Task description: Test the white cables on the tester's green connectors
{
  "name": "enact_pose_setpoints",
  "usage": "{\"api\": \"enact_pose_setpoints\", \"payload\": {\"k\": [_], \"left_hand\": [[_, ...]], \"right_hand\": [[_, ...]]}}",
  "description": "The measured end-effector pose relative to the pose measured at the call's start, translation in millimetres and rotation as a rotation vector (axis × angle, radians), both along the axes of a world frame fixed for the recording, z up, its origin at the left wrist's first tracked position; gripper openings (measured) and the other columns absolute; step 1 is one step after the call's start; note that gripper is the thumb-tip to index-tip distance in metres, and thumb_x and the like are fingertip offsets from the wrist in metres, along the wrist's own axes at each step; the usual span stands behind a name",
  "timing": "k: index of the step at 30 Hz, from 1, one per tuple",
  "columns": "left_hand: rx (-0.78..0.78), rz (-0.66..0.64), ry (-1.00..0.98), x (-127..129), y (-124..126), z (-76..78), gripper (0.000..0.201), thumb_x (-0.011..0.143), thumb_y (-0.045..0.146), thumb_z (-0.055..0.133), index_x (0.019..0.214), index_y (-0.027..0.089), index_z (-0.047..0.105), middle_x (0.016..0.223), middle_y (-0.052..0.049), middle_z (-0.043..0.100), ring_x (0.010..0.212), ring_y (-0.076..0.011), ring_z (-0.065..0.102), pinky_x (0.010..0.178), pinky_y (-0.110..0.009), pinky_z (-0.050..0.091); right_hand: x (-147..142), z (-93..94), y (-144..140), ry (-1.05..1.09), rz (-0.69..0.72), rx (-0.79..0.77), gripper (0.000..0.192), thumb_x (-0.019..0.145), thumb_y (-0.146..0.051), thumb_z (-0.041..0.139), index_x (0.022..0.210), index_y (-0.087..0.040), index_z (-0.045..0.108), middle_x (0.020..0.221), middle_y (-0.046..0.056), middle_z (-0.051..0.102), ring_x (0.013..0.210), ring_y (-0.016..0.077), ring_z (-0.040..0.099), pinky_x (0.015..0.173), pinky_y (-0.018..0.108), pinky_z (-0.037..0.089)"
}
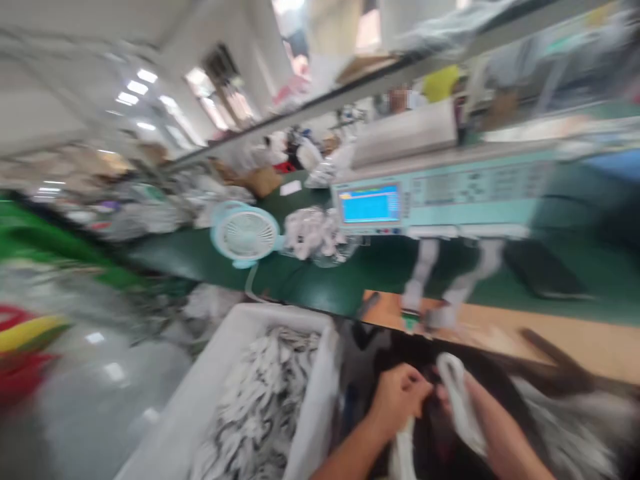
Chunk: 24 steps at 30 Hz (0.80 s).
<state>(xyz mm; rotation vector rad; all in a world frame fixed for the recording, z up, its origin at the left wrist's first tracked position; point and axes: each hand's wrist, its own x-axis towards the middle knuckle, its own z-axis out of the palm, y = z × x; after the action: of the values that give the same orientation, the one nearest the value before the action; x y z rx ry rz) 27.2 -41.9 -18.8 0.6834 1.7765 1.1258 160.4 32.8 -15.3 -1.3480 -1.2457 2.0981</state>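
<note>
Two bare hands meet low in the blurred view over a dark lap area, both working a soft white piece of fabric (457,400). The left hand (397,397) is curled closed, its fingers pinching the cloth where it bunches near the middle. The right hand (445,393) is mostly hidden under the same cloth, which drapes over its wrist and forearm; whether its fingers are closed cannot be told. Another strip of the white fabric hangs down between the two forearms.

Just left of the hands stands a white rectangular plastic bin (200,393), filled with a heap of grey-and-white fabric pieces (260,400). Beyond the hands runs a tan wooden surface (575,337), then a dark green surface (350,273). On the green one sit a small pale-blue round desk fan (244,233), a clear bag of white items (315,233), and a pale-green machine with a lit blue screen (370,203).
</note>
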Motion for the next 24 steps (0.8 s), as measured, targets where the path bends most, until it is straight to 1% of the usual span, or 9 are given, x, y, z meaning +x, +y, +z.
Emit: {"api": "enact_pose_setpoints", "payload": {"k": [1, 3, 6, 8, 13, 16, 19, 21, 24], "left_hand": [[0.055, -0.029, 0.023, -2.7, 0.3, 2.9, 0.017, 0.072, 0.03, 0.056, 0.08, 0.016, 0.063, 0.045, 0.007, 0.047, 0.043, -0.0083, 0.042, 0.046, -0.019, 0.033], [0.135, -0.07, 0.036, -9.1, 2.9, 4.9, 0.019, 0.071, 0.027, 0.058, 0.087, 0.016, 0.062, 0.059, 0.004, 0.056, 0.051, -0.0084, 0.048, 0.053, -0.019, 0.037], [0.166, -0.131, 0.003, -14.4, 5.3, 6.3, 0.021, 0.072, 0.028, 0.06, 0.088, 0.015, 0.061, 0.076, 0.0, 0.06, 0.054, -0.0077, 0.048, 0.054, -0.019, 0.038], [0.166, -0.158, -0.038, -14.0, 4.6, 9.8, 0.021, 0.073, 0.031, 0.06, 0.087, 0.015, 0.06, 0.076, -0.001, 0.06, 0.055, -0.0083, 0.048, 0.055, -0.02, 0.039], [0.154, -0.232, 0.006, -9.1, 2.4, 20.4, 0.02, 0.073, 0.029, 0.061, 0.088, 0.016, 0.058, 0.074, 0.001, 0.059, 0.05, -0.0065, 0.042, 0.05, -0.019, 0.035], [0.157, -0.312, 0.199, -6.7, 1.3, 22.9, 0.021, 0.069, 0.022, 0.063, 0.089, 0.019, 0.058, 0.077, 0.003, 0.059, 0.048, -0.0065, 0.038, 0.049, -0.02, 0.033], [0.168, -0.368, 0.435, -1.3, -1.5, 23.1, 0.014, 0.067, 0.019, 0.064, 0.08, 0.021, 0.06, 0.076, 0.002, 0.059, 0.063, -0.0126, 0.05, 0.061, -0.023, 0.04], [0.112, -0.372, 0.546, 5.5, -5.4, 22.0, 0.008, 0.068, 0.019, 0.061, 0.076, 0.021, 0.061, 0.076, 0.0, 0.061, 0.072, -0.0161, 0.055, 0.067, -0.025, 0.041], [-0.05, -0.421, 0.588, 14.0, -7.8, 11.7, 0.012, 0.07, 0.026, 0.06, 0.08, 0.023, 0.065, 0.08, -0.001, 0.066, 0.073, -0.0178, 0.058, 0.066, -0.026, 0.042]], "right_hand": [[-0.2, 1.0, 0.2, 0.122, -0.038, -0.151, 0.047, 0.087, -0.054, 0.038, 0.099, -0.016, 0.063, 0.074, 0.008, 0.063, 0.058, 0.0175, 0.061, 0.048, 0.025, 0.048], [-5.9, 0.9, 3.2, 0.303, -0.095, -0.283, 0.042, 0.085, -0.051, 0.047, 0.093, -0.014, 0.065, 0.066, 0.005, 0.062, 0.048, 0.0126, 0.055, 0.041, 0.02, 0.042], [-14.3, -0.1, 6.7, 0.371, -0.139, -0.335, 0.041, 0.085, -0.049, 0.048, 0.091, -0.012, 0.065, 0.061, 0.004, 0.06, 0.044, 0.0099, 0.05, 0.038, 0.017, 0.035], [-15.0, 0.5, 4.8, 0.365, -0.128, -0.33, 0.043, 0.085, -0.05, 0.047, 0.092, -0.011, 0.065, 0.06, 0.005, 0.06, 0.045, 0.0101, 0.05, 0.038, 0.017, 0.034], [-10.3, 0.5, 0.6, 0.423, -0.163, -0.153, 0.034, 0.077, -0.048, 0.061, 0.083, -0.015, 0.061, 0.068, 0.002, 0.061, 0.056, 0.0124, 0.053, 0.049, 0.021, 0.04], [-9.9, -1.2, 3.4, 0.42, -0.198, -0.113, 0.029, 0.074, -0.045, 0.066, 0.084, -0.019, 0.058, 0.073, 0.0, 0.06, 0.061, 0.0135, 0.054, 0.053, 0.022, 0.041], [-7.6, -1.2, 3.8, 0.358, -0.243, 0.004, 0.031, 0.075, -0.045, 0.064, 0.093, -0.021, 0.058, 0.078, 0.001, 0.06, 0.072, 0.017, 0.056, 0.062, 0.026, 0.045], [-3.4, 0.0, 0.2, 0.284, -0.239, 0.134, 0.034, 0.075, -0.047, 0.064, 0.097, -0.022, 0.059, 0.084, 0.003, 0.061, 0.08, 0.0205, 0.056, 0.068, 0.029, 0.046], [-1.4, -4.7, -1.9, 0.153, -0.191, 0.332, 0.038, 0.07, -0.049, 0.067, 0.098, -0.024, 0.062, 0.093, 0.006, 0.063, 0.089, 0.0256, 0.056, 0.071, 0.032, 0.047]]}}
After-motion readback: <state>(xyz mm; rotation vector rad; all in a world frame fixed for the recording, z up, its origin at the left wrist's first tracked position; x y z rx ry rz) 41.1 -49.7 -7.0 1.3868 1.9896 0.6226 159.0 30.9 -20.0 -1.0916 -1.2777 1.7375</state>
